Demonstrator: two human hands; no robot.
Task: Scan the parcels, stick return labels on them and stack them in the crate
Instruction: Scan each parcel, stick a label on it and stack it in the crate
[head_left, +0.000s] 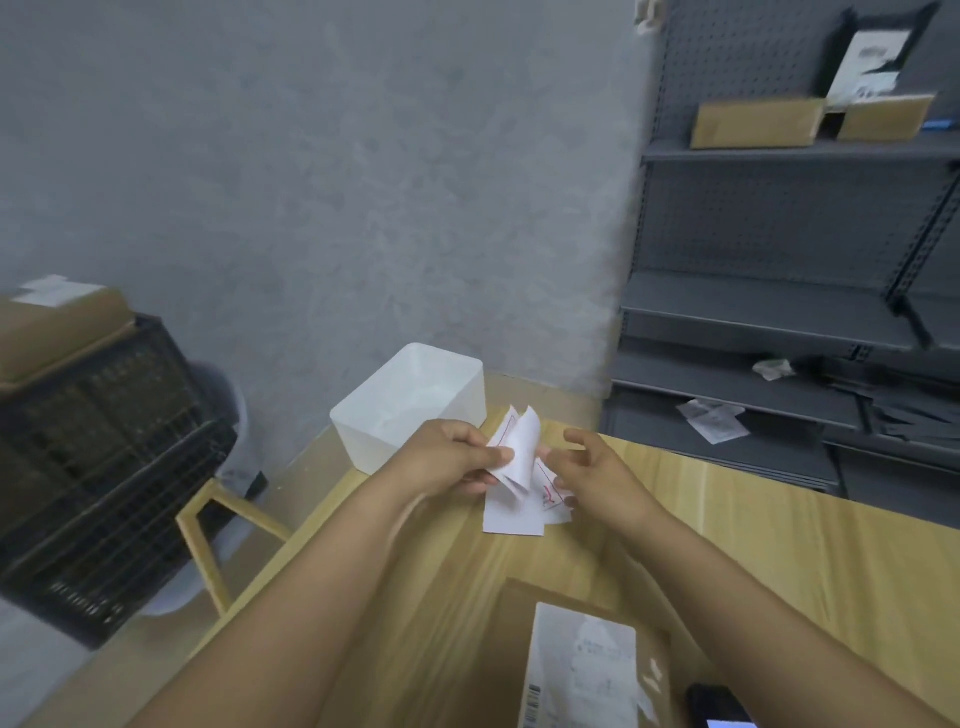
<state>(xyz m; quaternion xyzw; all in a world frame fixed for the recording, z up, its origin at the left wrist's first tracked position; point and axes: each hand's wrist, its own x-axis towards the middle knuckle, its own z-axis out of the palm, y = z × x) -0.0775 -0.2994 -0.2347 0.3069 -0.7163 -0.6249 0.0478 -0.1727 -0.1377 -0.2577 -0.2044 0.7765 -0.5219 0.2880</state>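
Crate is sitting at far left beside the surface, already carrying one brown parcel on top. Moving right, a white bin is standing at the surface's far corner, just behind the hands. Left hand is pinching a curled white label between thumb and fingers, lifting it off the small pile of labels lying flat below. Right hand is hovering just beside the pile, its grip released, fingers loosely spread with the tips seeming to be steadying the sheets underneath; whether they are actually pressing is hard to tell. Nearer the body, a second parcel is waiting on the surface with its printed slip facing up, and a dark device, probably the scanner, is lying at its right. Shelves at far right are holding more boxes.

Risks, as I am judging them: the label is curling and could be folding onto itself and sticking; two sheets could be coming up together; or the pile could be sliding if the right fingers are not pinning it.
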